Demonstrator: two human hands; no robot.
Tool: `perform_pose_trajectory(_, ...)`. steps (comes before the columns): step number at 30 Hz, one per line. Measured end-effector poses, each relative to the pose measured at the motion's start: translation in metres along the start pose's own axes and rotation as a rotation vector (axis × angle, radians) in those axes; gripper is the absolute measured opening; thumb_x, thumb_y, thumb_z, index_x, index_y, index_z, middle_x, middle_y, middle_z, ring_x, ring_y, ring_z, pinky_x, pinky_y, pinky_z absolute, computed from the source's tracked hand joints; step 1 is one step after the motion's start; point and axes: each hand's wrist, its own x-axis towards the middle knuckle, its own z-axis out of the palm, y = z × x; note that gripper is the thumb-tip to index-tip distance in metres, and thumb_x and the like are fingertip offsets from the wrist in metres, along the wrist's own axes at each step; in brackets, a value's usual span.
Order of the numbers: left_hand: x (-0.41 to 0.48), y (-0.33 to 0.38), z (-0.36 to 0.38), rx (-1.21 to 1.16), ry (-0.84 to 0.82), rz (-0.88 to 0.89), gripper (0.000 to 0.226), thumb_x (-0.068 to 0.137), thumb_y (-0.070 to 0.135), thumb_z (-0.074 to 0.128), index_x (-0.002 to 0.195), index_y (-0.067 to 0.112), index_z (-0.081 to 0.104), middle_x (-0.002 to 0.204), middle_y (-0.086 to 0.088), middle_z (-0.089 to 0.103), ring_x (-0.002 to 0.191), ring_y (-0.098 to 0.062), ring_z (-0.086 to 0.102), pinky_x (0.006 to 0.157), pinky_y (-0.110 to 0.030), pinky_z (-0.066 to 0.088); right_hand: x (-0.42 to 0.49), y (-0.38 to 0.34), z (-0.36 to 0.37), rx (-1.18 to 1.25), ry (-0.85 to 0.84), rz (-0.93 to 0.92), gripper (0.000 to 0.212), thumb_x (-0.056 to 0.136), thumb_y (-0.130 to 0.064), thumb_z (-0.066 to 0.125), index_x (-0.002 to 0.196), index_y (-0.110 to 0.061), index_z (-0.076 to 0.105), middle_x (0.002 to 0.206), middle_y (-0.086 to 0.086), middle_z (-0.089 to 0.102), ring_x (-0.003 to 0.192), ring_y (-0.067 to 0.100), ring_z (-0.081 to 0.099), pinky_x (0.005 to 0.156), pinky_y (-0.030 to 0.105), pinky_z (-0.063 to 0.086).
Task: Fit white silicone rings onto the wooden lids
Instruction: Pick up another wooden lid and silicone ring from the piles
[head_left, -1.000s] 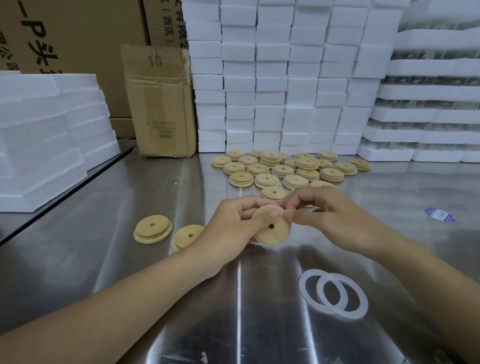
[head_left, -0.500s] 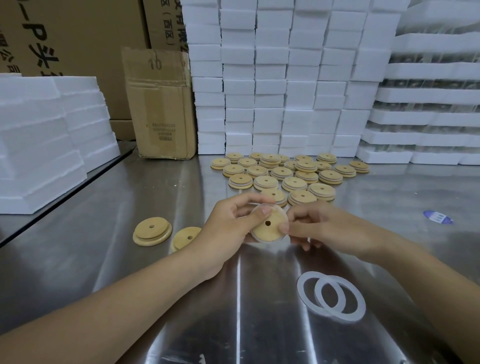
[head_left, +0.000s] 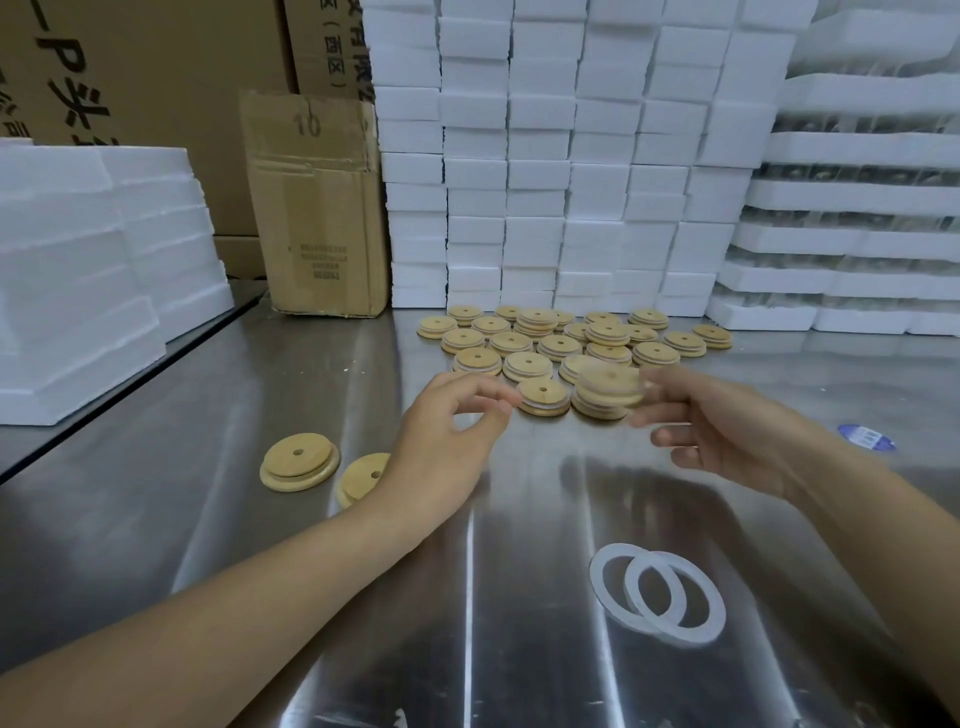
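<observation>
While the right hand (head_left: 727, 436) pinches a lid (head_left: 612, 385) by its rim above the pile (head_left: 561, 340) at 12 o'clock, the left hand (head_left: 452, 436) hangs beside it at 11, fingers loosely curled, thumb and forefinger almost meeting on nothing. Motion blur hides whether a ring sits on the held lid. Two white rings (head_left: 657, 592) lie overlapped on the steel table (head_left: 260, 545) at 5 o'clock, well apart from both hands. Two bare lids (head_left: 298, 461) lie at 9 o'clock, one partly hidden behind the left wrist.

The lids look light, stiff and smooth: stepped discs with a centre hole. They are probably best taken at the wide rim between thumb and fingers, so that the narrower step stays free for a ring. The rings look thin, soft and stretchy, and are likely to cling to the steel and to each other. A fingertip slid under the outer edge, or a pinch across the band, should lift one, though the overlapped pair may come up together. A drop should harm neither, but a lid could roll.
</observation>
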Motion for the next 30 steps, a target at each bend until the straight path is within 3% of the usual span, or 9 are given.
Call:
perform_pose_trajectory(2,0.0,0.0,0.0,-0.015,0.01,-0.009,0.034,0.101,0.016,0.07,0.086,0.045,0.077,0.117,0.02,0.066,0.104,0.004,0.068,0.101,-0.033,0.05,0.002,0.0,-0.002,0.022,-0.047,0.037,0.066,0.087,-0.067,0.068,0.119,-0.01,0.072,0.113,0.007,0.08,0.063,0.011,0.071,0.047,0.02,0.049)
perform_pose_trajectory(5,-0.001,0.001,0.0,-0.008,-0.009,-0.003,0.03,0.102,0.017,0.07,0.088,0.042,0.077,0.118,0.019,0.068,0.105,0.004,0.068,0.1,-0.036,0.052,0.002,0.005,0.001,-0.162,-0.103,0.094,0.078,0.074,-0.069,0.076,0.127,-0.012,0.072,0.118,0.007,0.08,0.069,0.009,0.074,0.051,0.018,0.053)
perform_pose_trajectory(10,0.002,0.009,-0.005,0.085,-0.071,0.007,0.021,0.103,0.017,0.068,0.093,0.033,0.078,0.113,0.013,0.073,0.1,0.005,0.068,0.083,-0.007,0.043,0.001,0.005,0.004,-0.255,-0.106,0.034,0.055,0.081,-0.054,0.078,0.118,-0.012,0.077,0.109,0.006,0.081,0.066,0.009,0.068,0.053,0.018,0.05)
perform_pose_trajectory(13,0.012,0.016,-0.023,0.296,-0.121,0.044,0.018,0.102,0.021,0.068,0.095,0.034,0.077,0.106,0.016,0.074,0.097,0.003,0.066,0.078,-0.019,0.044,-0.008,0.002,0.005,-0.39,-0.169,-0.022,0.031,0.09,-0.038,0.079,0.107,-0.012,0.081,0.098,0.003,0.079,0.067,0.009,0.06,0.055,0.02,0.043)
perform_pose_trajectory(16,0.026,0.02,-0.06,0.846,-0.089,0.049,0.012,0.099,0.038,0.062,0.105,0.04,0.073,0.107,0.021,0.069,0.102,-0.007,0.063,0.076,-0.031,0.045,-0.019,-0.004,0.009,-0.57,-0.318,-0.083,0.026,0.086,-0.036,0.083,0.103,-0.016,0.082,0.091,0.0,0.074,0.075,0.009,0.058,0.067,0.023,0.043)
perform_pose_trajectory(18,0.038,0.022,-0.09,1.043,-0.032,-0.069,0.013,0.096,0.045,0.061,0.105,0.041,0.07,0.11,0.014,0.071,0.106,-0.021,0.065,0.081,-0.036,0.05,-0.024,-0.008,0.013,-0.65,-0.432,-0.088,0.025,0.085,-0.034,0.085,0.106,-0.021,0.082,0.093,-0.002,0.075,0.083,0.008,0.061,0.077,0.023,0.046)
perform_pose_trajectory(21,0.053,0.022,-0.127,1.153,-0.146,-0.37,0.038,0.086,0.067,0.071,0.114,0.041,0.066,0.13,0.002,0.065,0.111,-0.026,0.064,0.086,-0.039,0.055,-0.027,-0.009,0.021,-0.754,-0.524,-0.095,0.023,0.084,-0.031,0.089,0.105,-0.027,0.08,0.091,-0.004,0.073,0.078,0.004,0.06,0.075,0.015,0.047)
perform_pose_trajectory(24,0.055,0.022,-0.141,1.08,-0.379,-0.654,0.071,0.07,0.075,0.085,0.129,0.046,0.057,0.137,0.002,0.048,0.108,-0.024,0.063,0.077,-0.045,0.066,-0.028,-0.01,0.025,-0.88,-0.529,-0.168,0.023,0.08,-0.036,0.092,0.097,-0.032,0.078,0.089,-0.011,0.068,0.075,0.007,0.054,0.074,0.023,0.045)
perform_pose_trajectory(30,0.056,0.015,-0.138,1.092,-0.422,-0.597,0.06,0.075,0.054,0.093,0.124,0.036,0.064,0.135,-0.003,0.05,0.094,-0.02,0.066,0.065,-0.039,0.068,-0.035,-0.013,0.032,-0.928,-0.58,-0.203,0.009,0.086,-0.031,0.087,0.087,-0.027,0.079,0.097,0.002,0.075,0.08,0.008,0.062,0.081,0.025,0.05)
